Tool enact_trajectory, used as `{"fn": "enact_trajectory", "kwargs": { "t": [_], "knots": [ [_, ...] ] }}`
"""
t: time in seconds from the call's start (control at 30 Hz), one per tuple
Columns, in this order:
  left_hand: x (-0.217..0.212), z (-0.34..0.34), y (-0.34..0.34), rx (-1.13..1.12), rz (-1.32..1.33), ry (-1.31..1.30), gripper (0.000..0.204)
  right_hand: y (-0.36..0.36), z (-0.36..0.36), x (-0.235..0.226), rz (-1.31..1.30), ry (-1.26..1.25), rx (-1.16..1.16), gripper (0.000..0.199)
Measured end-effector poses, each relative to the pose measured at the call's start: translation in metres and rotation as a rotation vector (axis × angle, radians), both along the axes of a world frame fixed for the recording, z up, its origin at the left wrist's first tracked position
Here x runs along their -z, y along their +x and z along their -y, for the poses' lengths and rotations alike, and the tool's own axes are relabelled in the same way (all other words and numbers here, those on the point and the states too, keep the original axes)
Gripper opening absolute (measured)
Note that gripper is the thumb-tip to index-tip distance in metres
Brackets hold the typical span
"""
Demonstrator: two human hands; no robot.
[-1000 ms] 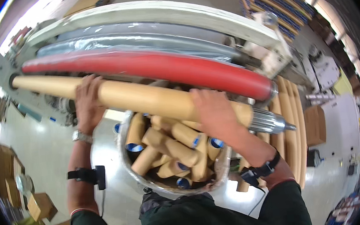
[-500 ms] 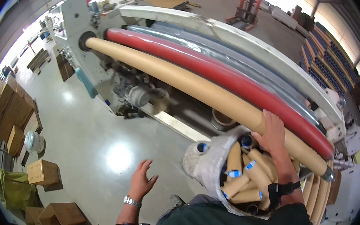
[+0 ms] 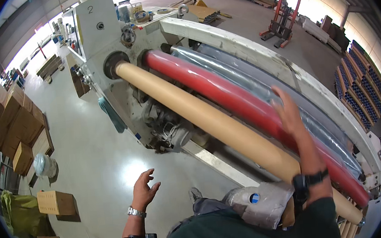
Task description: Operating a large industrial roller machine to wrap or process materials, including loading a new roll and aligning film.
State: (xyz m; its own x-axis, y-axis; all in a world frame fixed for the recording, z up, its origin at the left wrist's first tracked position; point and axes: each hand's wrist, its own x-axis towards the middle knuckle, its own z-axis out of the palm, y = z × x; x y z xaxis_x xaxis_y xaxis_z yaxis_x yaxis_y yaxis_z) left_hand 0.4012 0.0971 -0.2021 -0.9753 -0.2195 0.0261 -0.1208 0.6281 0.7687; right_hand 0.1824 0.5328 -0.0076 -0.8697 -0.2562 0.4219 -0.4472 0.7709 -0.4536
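At 10 to 4 o'clock: tan tube laid across the white machine, both your hands off it.
Looks mostly placed: its 10 o'clock end sits at the dark round flange, its 4 o'clock end shows a small metal tip; can't tell if that end is secured, so what's left there is unclear. Red roll runs alongside on its 1 o'clock side, shiny grey roll past that. Your right hand is at 3, over the red roll, fingers spread, gripping nothing; can't tell if it touches. Your left hand is at 7 above the floor, fingers loosely curled, released, empty. Crumpled grey plastic at 5, near your body.
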Motion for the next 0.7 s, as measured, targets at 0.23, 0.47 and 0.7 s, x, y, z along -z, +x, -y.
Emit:
{"fn": "enact_trajectory", "kwargs": {
  "t": [0.23,0.47,0.7],
  "knots": [
    [0.008,0.131,-0.096,-0.041,0.038,0.023,0.056,-0.234,0.082,0.054,0.549,0.04,0.073,0.061],
    [0.056,0.29,-0.201,0.078,0.054,0.071,0.055,-0.225,0.137,0.079,0.673,0.127,0.003,0.07],
    [0.056,0.393,-0.302,0.295,0.021,-0.035,0.052,-0.163,0.195,0.054,0.445,0.372,0.399,0.073]
  ]
}}
